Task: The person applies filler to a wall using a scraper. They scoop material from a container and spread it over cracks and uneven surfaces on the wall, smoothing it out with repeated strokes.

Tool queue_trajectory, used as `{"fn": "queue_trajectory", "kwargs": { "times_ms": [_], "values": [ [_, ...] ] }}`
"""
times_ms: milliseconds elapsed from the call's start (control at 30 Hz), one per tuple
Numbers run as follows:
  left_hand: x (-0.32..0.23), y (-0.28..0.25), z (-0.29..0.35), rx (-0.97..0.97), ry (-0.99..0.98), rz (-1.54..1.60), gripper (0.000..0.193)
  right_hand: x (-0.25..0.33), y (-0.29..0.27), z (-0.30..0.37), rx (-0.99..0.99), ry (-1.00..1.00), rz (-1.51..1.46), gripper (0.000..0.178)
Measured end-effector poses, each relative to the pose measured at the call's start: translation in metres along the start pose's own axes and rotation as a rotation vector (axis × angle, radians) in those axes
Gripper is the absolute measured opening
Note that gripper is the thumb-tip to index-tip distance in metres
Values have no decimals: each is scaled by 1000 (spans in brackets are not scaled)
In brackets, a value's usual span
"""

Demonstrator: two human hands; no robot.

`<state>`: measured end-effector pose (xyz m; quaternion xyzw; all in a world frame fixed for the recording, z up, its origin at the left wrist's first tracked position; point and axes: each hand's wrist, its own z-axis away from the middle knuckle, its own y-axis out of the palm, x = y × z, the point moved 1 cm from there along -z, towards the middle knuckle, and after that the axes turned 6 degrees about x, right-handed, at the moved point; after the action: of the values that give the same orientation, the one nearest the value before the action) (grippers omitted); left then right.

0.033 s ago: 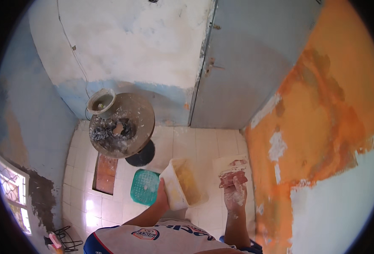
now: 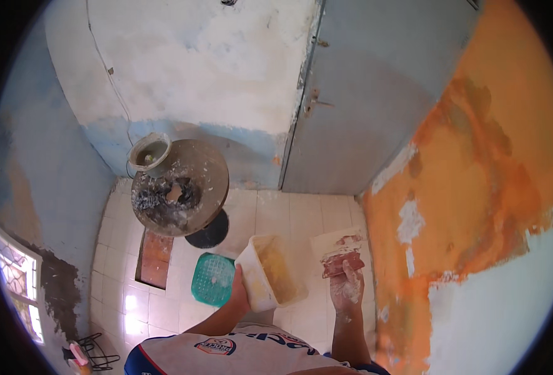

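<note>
My left hand [image 2: 240,292] grips the side wall of a pale plastic tub [image 2: 256,282], tilted in front of my body. Yellowish residue coats its inside. To the right, my right hand [image 2: 347,291] is closed on a putty-smeared spreader [image 2: 341,265], its reddish part at my fingers. Past that part extends a pale, square-edged area with reddish smears; I cannot tell for certain whether it is the spreader's blade. White putty coats my right fingers and palm. The spreader is apart from the tub.
A green perforated plastic stool [image 2: 212,279] stands left of the tub. Farther off, a round table [image 2: 204,165] bears a bucket [image 2: 150,154] and dark debris. A grey door [image 2: 364,106] is ahead, a patchy orange wall [image 2: 470,206] at right. A reddish floor recess [image 2: 154,259] lies left.
The view has shifted very slightly. My hands keep the same grips on the tub and the spreader.
</note>
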<state>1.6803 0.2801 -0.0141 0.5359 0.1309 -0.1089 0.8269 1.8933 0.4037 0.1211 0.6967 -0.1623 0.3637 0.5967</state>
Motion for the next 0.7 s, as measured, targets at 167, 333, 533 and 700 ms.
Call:
{"fn": "queue_trajectory", "kwargs": {
  "times_ms": [167,333,533,700],
  "values": [
    [-21,25,-87,4,59,64,76,6,8,-121,92,52,20,34],
    [-112,102,-217,109,58,64,74,8,19,-284,267,37,25,39],
    [-188,187,-307,46,308,-12,77,6,64,-409,319,21,49,30],
    [-234,202,-378,166,465,10,77,-3,94,-520,488,136,-48,25]
  ]
}}
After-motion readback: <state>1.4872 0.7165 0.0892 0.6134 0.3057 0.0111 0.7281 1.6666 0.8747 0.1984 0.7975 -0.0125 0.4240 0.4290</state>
